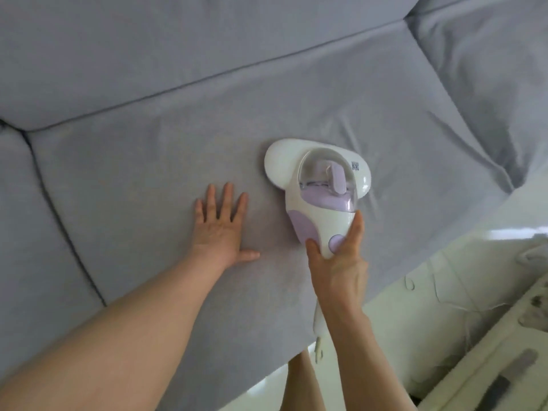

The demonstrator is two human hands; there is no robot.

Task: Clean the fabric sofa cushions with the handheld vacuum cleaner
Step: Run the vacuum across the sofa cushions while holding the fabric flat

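Note:
A white and lilac handheld vacuum cleaner point(318, 185) lies head-down on the grey fabric seat cushion point(142, 179) of the sofa. My right hand point(338, 262) grips its handle from behind, thumb on the left side and a finger stretched along the right. My left hand point(221, 226) rests flat on the cushion just left of the vacuum, fingers spread and straight, a small gap between it and the machine. The cushion fabric is wrinkled to the right of the vacuum head.
The grey back cushion point(148, 48) runs along the top. Another seat cushion point(26, 232) lies left, past a dark seam. A rumpled cushion point(489, 84) sits at the right. A white power cord point(439, 289) trails over the glossy white floor point(415, 336).

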